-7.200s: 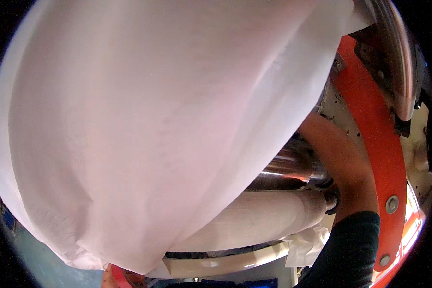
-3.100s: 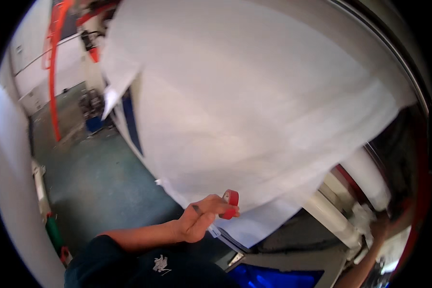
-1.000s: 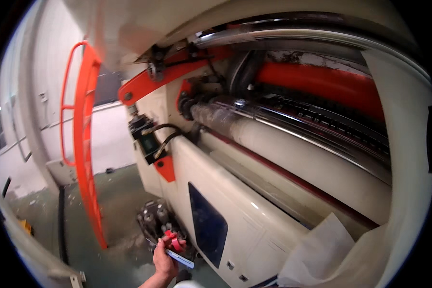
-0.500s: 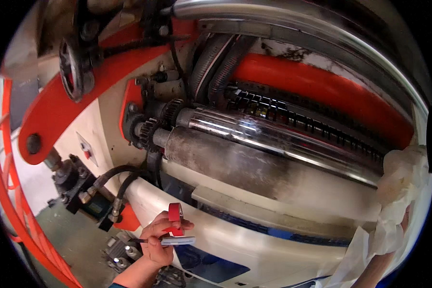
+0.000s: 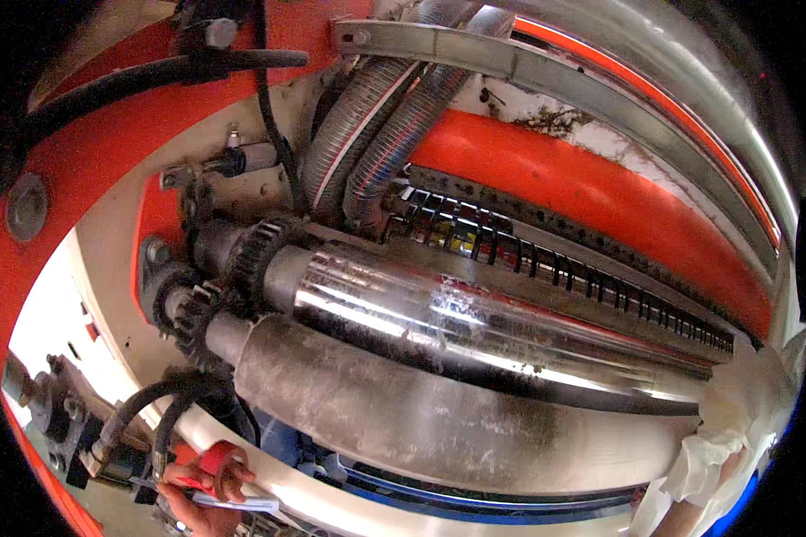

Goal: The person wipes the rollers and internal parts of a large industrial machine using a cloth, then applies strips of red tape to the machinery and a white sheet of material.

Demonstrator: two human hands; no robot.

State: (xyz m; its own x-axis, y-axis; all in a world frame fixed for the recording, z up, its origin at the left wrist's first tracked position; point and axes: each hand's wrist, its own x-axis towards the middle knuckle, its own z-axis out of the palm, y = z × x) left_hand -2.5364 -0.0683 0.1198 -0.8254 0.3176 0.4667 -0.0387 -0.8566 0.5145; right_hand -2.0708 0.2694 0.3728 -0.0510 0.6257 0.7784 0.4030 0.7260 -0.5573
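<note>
My left hand point(image 5: 204, 510), low at the left, is closed around a roll of red tape point(image 5: 215, 460) and a slim white-grey stick-like tool, perhaps a cutter or pen point(image 5: 252, 505). At the far right, my right hand point(image 5: 731, 469) is mostly covered by a bunched, thin white cloth or paper point(image 5: 734, 407) that it grips, its fingers hidden. The cloth lies against the right end of a worn, dull grey roller point(image 5: 394, 403). Behind that roller, a shiny chrome roller point(image 5: 457, 313) runs alongside, with dark streaks and specks on its surface.
Toothed gears point(image 5: 255, 259) sit at the rollers' left ends. A row of black curved fingers point(image 5: 591, 286) runs behind them, below a red beam point(image 5: 546, 170). Ribbed hoses point(image 5: 367, 134) and a grey metal bar point(image 5: 510, 61) cross above. Black hoses point(image 5: 143, 407) bend at lower left.
My view has moved closer to the rollers, which now look larger. My left hand appears lower and farther left, still holding the tape and slim tool. The white cloth remains at the right.
</note>
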